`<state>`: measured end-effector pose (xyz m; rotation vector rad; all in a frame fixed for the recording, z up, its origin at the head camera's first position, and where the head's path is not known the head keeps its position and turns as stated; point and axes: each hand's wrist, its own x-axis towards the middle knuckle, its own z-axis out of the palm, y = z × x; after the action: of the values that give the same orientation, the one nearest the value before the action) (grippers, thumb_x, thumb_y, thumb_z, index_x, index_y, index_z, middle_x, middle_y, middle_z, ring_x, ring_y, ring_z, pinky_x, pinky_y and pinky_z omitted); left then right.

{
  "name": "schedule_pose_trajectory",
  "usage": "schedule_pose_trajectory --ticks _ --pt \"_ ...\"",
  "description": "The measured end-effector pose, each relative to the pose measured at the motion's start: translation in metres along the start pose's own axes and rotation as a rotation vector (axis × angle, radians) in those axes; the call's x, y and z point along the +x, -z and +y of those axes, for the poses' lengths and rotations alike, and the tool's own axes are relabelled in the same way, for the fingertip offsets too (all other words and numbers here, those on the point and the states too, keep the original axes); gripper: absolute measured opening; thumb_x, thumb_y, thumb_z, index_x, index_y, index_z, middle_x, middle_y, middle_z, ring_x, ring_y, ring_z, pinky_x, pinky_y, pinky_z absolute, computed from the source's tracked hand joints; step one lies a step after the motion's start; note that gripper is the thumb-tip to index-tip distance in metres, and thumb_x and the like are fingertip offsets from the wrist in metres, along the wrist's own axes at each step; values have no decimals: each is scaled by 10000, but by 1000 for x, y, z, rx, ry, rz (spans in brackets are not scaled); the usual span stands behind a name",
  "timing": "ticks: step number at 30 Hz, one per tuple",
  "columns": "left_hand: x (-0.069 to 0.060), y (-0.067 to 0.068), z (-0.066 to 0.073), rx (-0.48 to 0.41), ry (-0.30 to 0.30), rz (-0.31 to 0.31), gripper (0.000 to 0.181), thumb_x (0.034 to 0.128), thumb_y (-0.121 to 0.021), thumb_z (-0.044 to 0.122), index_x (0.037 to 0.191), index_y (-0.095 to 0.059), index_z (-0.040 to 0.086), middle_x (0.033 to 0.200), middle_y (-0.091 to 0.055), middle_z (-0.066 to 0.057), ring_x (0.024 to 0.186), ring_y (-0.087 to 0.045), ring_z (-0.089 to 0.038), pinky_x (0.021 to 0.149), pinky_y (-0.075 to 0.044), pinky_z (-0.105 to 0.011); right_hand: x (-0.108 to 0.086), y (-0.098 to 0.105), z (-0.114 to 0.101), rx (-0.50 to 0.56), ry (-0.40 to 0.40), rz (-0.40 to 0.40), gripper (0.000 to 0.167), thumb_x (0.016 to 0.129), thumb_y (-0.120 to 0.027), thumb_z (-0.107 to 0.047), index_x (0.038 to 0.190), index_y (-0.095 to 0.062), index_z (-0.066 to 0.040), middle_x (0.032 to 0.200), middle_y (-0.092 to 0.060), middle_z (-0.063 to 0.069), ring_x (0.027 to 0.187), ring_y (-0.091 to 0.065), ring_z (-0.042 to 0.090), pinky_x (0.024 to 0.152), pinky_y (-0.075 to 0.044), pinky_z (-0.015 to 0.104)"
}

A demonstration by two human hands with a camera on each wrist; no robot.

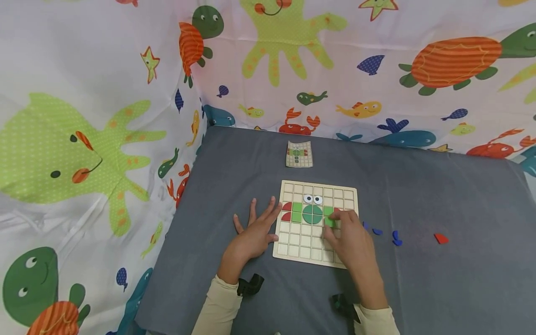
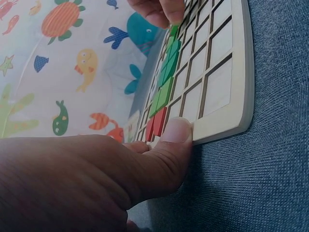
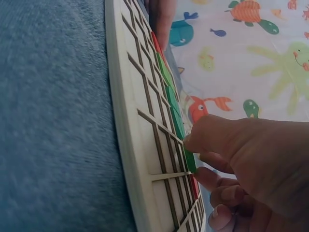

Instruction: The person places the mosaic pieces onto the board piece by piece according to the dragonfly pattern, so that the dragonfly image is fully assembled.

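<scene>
A wooden grid board [image 1: 299, 239] lies on the cloth, bearing red quarter-round pieces [image 1: 286, 211], green square tiles [image 1: 297, 212], a dark green disc of quarter pieces [image 1: 312, 214] and two eye pieces [image 1: 312, 199]. My left hand [image 1: 253, 239] has its fingers spread at the board's left edge; in the left wrist view its thumb [image 2: 176, 133] touches the rim. My right hand [image 1: 353, 239] pinches a green square tile [image 1: 329, 222] at its cell, right of the disc. The right wrist view shows thumb and forefinger at opposite sides of that tile [image 3: 189, 158].
A small pattern card [image 1: 299, 156] lies behind the board. Several blue curved pieces [image 1: 378, 231] and a red piece [image 1: 441, 238] lie on the grey cloth [image 1: 460, 279] to the right. A printed sea-animal curtain [image 1: 259, 100] stands along the back and left.
</scene>
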<state>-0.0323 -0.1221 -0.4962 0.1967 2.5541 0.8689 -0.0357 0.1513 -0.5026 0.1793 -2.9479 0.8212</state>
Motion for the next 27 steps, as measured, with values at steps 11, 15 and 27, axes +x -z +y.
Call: schedule_pose_trajectory --ticks 11,15,27 --pt "-1 1 1 -1 -16 6 903 997 -722 202 1715 -188 326 1782 -35 87 1608 219 -338 1118 196 -822 -2 -3 1 -11 -15 0 281 942 -806 -221 1151 -719 -53 1162 -641 154 740 -657 328 604 -562 535" --pt "-1 1 1 -9 -23 10 894 995 -723 193 1715 -204 307 1785 -52 63 1612 201 -359 1118 184 -829 -2 -3 1 -8 -8 0 273 939 -825 -218 1142 -733 -61 1165 -636 144 711 -647 309 584 -554 525" --pt "-2 1 0 -18 -24 14 893 999 -721 196 1714 -199 318 1781 -45 85 1608 218 -340 1117 197 -822 -1 -2 0 -2 15 0 257 935 -847 -199 1133 -749 -68 1137 -633 145 675 -600 260 539 -522 459"
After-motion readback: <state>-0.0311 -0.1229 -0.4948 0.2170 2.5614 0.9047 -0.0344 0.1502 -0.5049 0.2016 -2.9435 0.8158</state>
